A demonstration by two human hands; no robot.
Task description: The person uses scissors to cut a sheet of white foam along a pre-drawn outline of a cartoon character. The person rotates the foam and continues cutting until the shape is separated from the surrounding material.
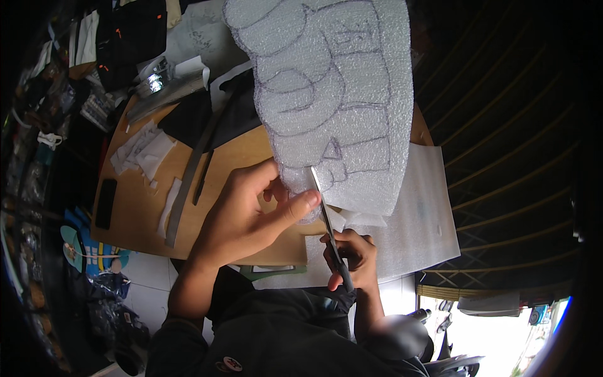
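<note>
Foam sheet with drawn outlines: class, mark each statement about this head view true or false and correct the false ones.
1. The left hand grips the lower edge of the foam sheet. True.
2. The right hand holds a paintbrush. False: it holds scissors, blades at the sheet's edge.
3. The foam sheet bears drawn dark outlines. True.
4. The wooden board is bare. False: white scraps and a long metal ruler lie on it.
5. A second white foam sheet lies flat beneath. True.
</note>
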